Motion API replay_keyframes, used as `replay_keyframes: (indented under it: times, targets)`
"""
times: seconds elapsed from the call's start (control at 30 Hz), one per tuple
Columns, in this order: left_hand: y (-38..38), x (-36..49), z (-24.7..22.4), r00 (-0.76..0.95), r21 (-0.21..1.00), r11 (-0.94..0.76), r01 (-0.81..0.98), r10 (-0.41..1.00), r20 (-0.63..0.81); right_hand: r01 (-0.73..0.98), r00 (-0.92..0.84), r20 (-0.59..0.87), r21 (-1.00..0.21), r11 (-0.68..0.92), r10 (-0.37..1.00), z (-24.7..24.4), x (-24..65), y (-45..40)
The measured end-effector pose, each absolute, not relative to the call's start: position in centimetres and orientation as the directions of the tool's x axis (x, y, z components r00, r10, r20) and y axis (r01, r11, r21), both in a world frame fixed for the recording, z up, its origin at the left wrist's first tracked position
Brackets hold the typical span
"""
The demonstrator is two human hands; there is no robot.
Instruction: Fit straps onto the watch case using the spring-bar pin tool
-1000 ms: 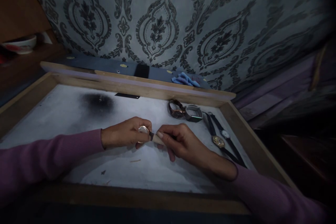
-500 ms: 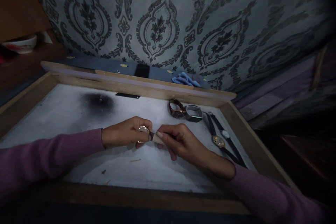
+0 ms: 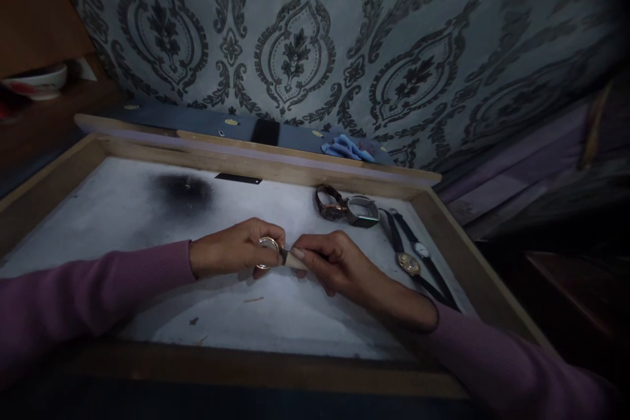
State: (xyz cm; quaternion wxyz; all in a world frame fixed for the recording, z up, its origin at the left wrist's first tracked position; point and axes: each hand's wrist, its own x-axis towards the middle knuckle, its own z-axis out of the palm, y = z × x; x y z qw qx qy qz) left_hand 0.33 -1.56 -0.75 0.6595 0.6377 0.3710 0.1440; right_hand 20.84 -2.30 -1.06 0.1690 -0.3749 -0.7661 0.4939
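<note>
Between my two hands is a wristwatch (image 3: 268,253) with a round, gold-rimmed case and a strap whose pale underside shows. My left hand (image 3: 231,251) is closed around the case. On the other side, my right hand (image 3: 339,264) pinches the strap between thumb and fingers. Much of the strap is hidden by the fingers. Both hands are above the white bottom of a shallow wooden tray (image 3: 275,361). Beyond my right hand stand a brown watch (image 3: 331,205) and a grey watch (image 3: 363,211), both with looped bands.
On the tray's right lie a gold-faced watch (image 3: 408,264) and a white-faced watch (image 3: 422,250), both dark-strapped. A flat black strip (image 3: 239,178) rests along the back wall. Behind the rim are a crumpled blue cloth (image 3: 347,147) and patterned wallpaper (image 3: 295,65). A bowl (image 3: 42,84) sits far left.
The fingers of my right hand have curled in slightly under the strap. Both hands keep their hold on the watch, and the view has shifted very little.
</note>
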Motion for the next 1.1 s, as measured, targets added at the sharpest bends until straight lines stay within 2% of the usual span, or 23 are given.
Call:
replay_keyframes:
  times: [0.2, 0.5, 1.1]
  targets:
    - [-1.43, 0.21, -1.33, 0.690, 0.953, 0.154, 0.261, 0.661, -0.296, 0.427, -0.657, -0.102, -0.867, 0.257, 0.747, -0.92, 20.80, -2.37]
    - [-1.33, 0.26, -1.27, 0.673, 0.950, 0.170, 0.263, 0.673, -0.307, 0.403, -0.631, -0.159, -0.903, 0.145, 0.759, -1.49, 20.92, -2.40]
    - [-1.41, 0.35, -0.74, 0.678, 0.948, 0.160, 0.276, 0.667, -0.310, 0.413, -0.618, -0.175, -0.902, 0.127, 0.767, -1.16, 20.61, -2.54]
